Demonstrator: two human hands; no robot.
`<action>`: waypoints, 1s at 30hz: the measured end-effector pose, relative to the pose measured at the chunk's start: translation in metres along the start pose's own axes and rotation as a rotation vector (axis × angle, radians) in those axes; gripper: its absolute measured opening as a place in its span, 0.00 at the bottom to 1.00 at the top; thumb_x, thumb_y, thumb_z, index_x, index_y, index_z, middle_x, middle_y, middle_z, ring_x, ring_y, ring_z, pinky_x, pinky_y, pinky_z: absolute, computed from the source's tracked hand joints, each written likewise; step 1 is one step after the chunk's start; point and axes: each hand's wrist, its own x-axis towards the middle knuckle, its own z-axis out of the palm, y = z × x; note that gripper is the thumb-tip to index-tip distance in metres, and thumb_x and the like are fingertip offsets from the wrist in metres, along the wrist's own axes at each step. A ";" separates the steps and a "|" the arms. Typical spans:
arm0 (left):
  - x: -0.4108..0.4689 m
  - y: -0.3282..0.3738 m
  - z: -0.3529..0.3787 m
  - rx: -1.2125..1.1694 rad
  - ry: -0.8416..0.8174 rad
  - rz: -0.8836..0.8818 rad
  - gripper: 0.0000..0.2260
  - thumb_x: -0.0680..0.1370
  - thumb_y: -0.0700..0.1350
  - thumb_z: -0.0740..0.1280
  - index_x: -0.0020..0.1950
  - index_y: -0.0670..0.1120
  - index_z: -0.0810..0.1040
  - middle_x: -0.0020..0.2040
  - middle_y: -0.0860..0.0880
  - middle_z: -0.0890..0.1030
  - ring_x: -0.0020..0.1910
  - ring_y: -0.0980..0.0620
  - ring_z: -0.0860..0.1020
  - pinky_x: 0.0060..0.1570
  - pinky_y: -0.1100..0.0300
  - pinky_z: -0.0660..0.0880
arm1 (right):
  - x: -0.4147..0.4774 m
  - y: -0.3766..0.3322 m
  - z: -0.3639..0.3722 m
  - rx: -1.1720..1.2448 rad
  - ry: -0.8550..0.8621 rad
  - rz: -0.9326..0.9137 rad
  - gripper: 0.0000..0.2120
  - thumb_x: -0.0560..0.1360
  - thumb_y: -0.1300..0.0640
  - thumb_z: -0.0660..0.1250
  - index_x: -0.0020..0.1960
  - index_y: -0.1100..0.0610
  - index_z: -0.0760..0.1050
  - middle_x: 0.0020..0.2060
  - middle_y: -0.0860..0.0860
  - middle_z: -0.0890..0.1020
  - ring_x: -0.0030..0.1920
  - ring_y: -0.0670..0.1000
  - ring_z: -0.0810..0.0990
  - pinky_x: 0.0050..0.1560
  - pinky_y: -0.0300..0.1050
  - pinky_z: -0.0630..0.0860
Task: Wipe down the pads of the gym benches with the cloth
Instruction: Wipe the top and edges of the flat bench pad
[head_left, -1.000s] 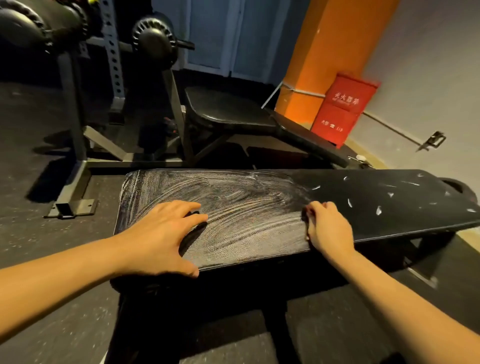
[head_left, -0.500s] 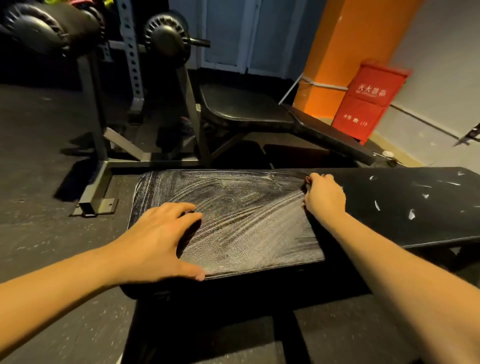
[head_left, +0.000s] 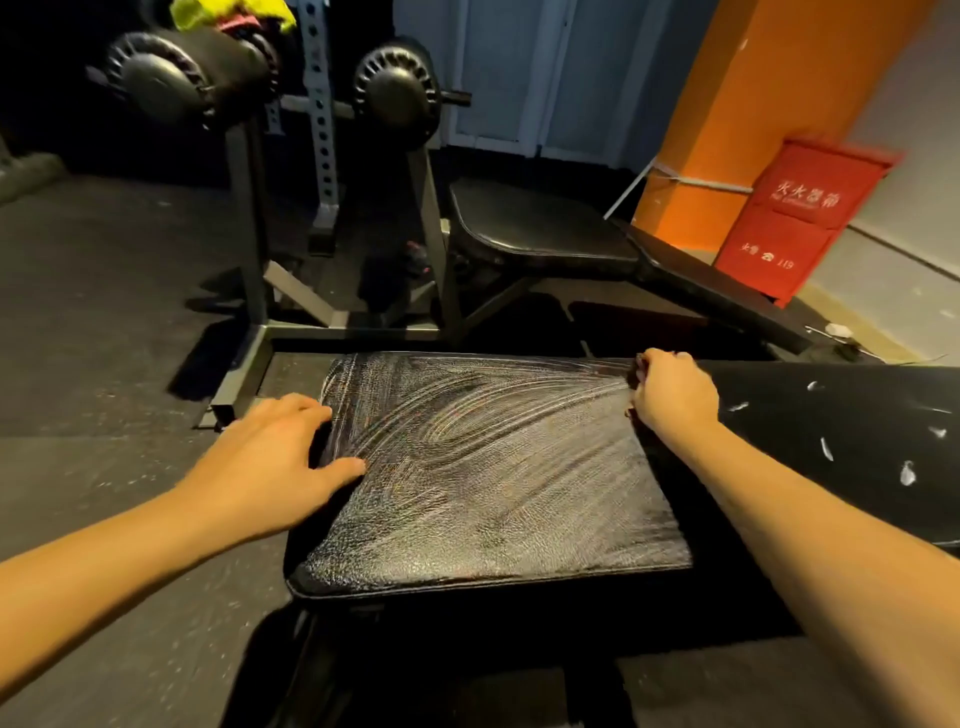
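Observation:
A black bench pad (head_left: 488, 483) lies across the view, its left part covered in whitish wipe streaks. The right part (head_left: 841, 431) is dark with several white flecks. My right hand (head_left: 672, 397) sits at the far edge of the pad, fingers curled over a dark cloth (head_left: 635, 375) of which only a small bit shows. My left hand (head_left: 275, 462) rests on the pad's left end with fingers spread over the edge and the thumb lying on top.
Behind stands a second black bench (head_left: 540, 228) on a grey metal frame (head_left: 332, 322), with round roller pads (head_left: 176, 78) above. A red box (head_left: 810, 218) leans by an orange pillar (head_left: 727, 119) at the right. Dark speckled floor (head_left: 104, 312) lies to the left.
My right hand has slid with the cloth from the near edge to the far edge of the pad. My left hand has shifted left to the pad's end. The view has moved closer.

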 end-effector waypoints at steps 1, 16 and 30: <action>0.000 -0.002 0.002 0.003 -0.028 -0.037 0.32 0.75 0.69 0.64 0.68 0.47 0.77 0.68 0.50 0.76 0.67 0.47 0.72 0.66 0.47 0.73 | 0.004 -0.010 0.004 -0.039 0.021 0.047 0.11 0.80 0.58 0.65 0.61 0.59 0.76 0.59 0.63 0.76 0.55 0.67 0.79 0.53 0.57 0.77; 0.004 -0.013 0.005 -0.364 -0.089 -0.218 0.26 0.77 0.47 0.73 0.74 0.47 0.74 0.71 0.48 0.77 0.68 0.46 0.75 0.66 0.53 0.71 | -0.022 -0.053 0.018 0.084 0.017 -0.318 0.11 0.82 0.54 0.63 0.61 0.54 0.78 0.54 0.58 0.77 0.52 0.64 0.80 0.47 0.54 0.78; -0.002 -0.037 -0.003 -0.569 -0.205 -0.165 0.39 0.70 0.51 0.81 0.78 0.54 0.69 0.72 0.55 0.76 0.67 0.56 0.74 0.66 0.58 0.68 | -0.139 -0.168 0.018 0.311 -0.239 -1.074 0.10 0.79 0.51 0.63 0.59 0.41 0.74 0.50 0.45 0.72 0.46 0.52 0.78 0.40 0.49 0.75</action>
